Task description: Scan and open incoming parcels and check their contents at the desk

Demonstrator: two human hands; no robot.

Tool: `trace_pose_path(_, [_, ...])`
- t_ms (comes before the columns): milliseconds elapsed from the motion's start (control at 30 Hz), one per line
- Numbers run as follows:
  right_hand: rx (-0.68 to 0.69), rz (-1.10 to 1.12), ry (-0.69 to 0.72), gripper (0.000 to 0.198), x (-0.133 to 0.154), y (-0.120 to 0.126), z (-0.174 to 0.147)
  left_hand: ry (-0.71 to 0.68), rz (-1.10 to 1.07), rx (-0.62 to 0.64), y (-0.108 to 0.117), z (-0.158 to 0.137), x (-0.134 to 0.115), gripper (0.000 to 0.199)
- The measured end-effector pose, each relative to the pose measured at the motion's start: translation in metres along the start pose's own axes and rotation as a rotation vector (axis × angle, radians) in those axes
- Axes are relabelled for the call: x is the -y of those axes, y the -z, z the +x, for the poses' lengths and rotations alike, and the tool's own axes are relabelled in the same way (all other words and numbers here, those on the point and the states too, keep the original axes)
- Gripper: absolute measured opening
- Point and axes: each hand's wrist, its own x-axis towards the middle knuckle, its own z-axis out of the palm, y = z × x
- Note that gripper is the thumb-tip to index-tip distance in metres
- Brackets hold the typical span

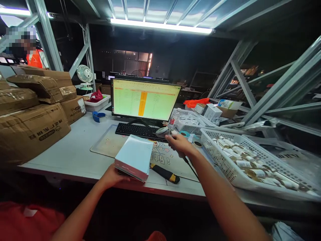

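Observation:
My left hand (115, 176) grips a light-blue box (134, 154) from below at its near left corner; the box is tilted over the front edge of the desk mat (102, 144). In my right hand (179, 143) is a handheld barcode scanner (163, 132), its head pointing left above the keyboard (136, 130) and its cable hanging below my wrist. A black and yellow utility knife (165, 173) lies on the mat just right of the box. Behind the keyboard stands a monitor (145, 100) showing a table with an orange column.
Cardboard boxes (35, 130) are stacked on the left. A blue tape dispenser (98, 116) and a small fan (84, 74) stand nearby. To the right are a white basket (225, 167) of small rolled items, a plastic bottle (175, 117) and tape rolls (185, 134). A person in orange (34, 59) is far left.

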Motion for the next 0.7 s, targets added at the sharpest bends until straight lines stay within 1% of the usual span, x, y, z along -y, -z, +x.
trace_pose_path(67, [-0.067, -0.146, -0.102, 0.042, -0.031, -0.017, -0.004, -0.028, 0.076, -0.025, -0.001, -0.001, 0.002, 0.046])
trace_pose_path(167, [-0.102, -0.385, -0.205, 0.047, -0.067, -0.047, -0.014, -0.103, 0.270, -0.082, -0.003, -0.002, 0.008, 0.026])
trace_pose_path(233, [-0.100, -0.481, -0.248, 0.052, -0.081, -0.064, -0.023, -0.114, 0.355, -0.111, -0.002, -0.002, 0.009, 0.024])
trace_pose_path(300, [-0.096, -0.534, -0.276, 0.054, -0.085, -0.073, -0.031, -0.095, 0.354, -0.120, 0.002, -0.003, 0.007, 0.028])
trace_pose_path(367, [-0.084, -0.573, -0.280, 0.053, -0.081, -0.073, -0.037, -0.081, 0.294, -0.120, 0.012, -0.005, 0.003, 0.034])
trace_pose_path(433, [-0.130, -0.593, -0.240, 0.054, -0.070, -0.067, -0.036, -0.065, 0.248, -0.108, 0.031, -0.011, 0.000, 0.036])
trace_pose_path(533, [-0.308, -0.571, -0.090, 0.054, -0.047, -0.058, -0.015, 0.016, 0.241, -0.106, 0.064, -0.024, 0.001, 0.033])
trace_pose_path(567, [-0.316, -0.552, -0.025, 0.053, -0.039, -0.058, -0.004, 0.045, 0.237, -0.133, 0.074, -0.028, 0.003, 0.032])
trace_pose_path(600, [-0.279, -0.532, 0.034, 0.051, -0.032, -0.061, 0.010, 0.067, 0.232, -0.168, 0.082, -0.032, 0.006, 0.033])
trace_pose_path(633, [-0.211, -0.515, 0.077, 0.047, -0.027, -0.066, 0.024, 0.081, 0.232, -0.199, 0.088, -0.034, 0.009, 0.034])
trace_pose_path(700, [-0.063, -0.500, 0.114, 0.037, -0.020, -0.080, 0.053, 0.089, 0.244, -0.233, 0.092, -0.036, 0.017, 0.034])
